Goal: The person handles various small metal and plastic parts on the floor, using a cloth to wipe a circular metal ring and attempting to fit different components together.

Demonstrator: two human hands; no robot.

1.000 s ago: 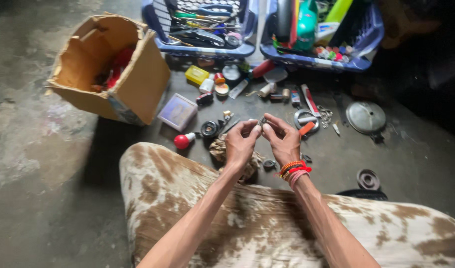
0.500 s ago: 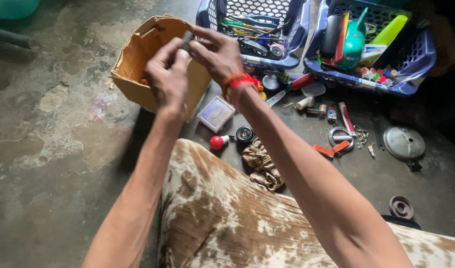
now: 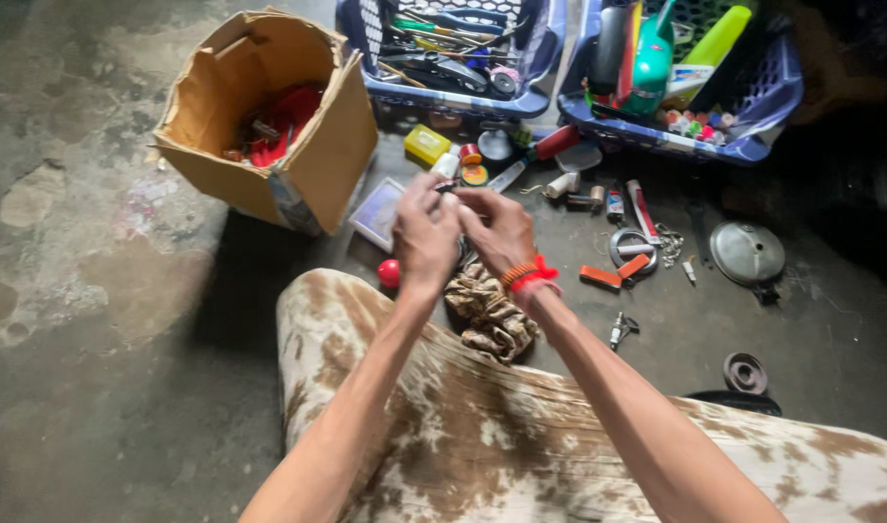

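your left hand (image 3: pixel 426 232) and right hand (image 3: pixel 497 230) meet above the concrete floor (image 3: pixel 95 320), fingers closed on a small dark part (image 3: pixel 449 187) pinched between them; it looks light, rigid and easily dropped, so grip its edges.

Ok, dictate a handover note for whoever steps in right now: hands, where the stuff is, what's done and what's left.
Left hand and right hand: raised together over the floor, fingertips pinching one small dark part between them; too small to identify.
Right wrist wears orange-red bands.
Things: open cardboard box with red items sits to the left; two blue baskets of tools stand beyond; small parts, a yellow box and a red ball lie scattered on the concrete floor; a crumpled rag lies below the hands.
Done: the part is off the floor, in hand.
Left: it is not yet set down anywhere.
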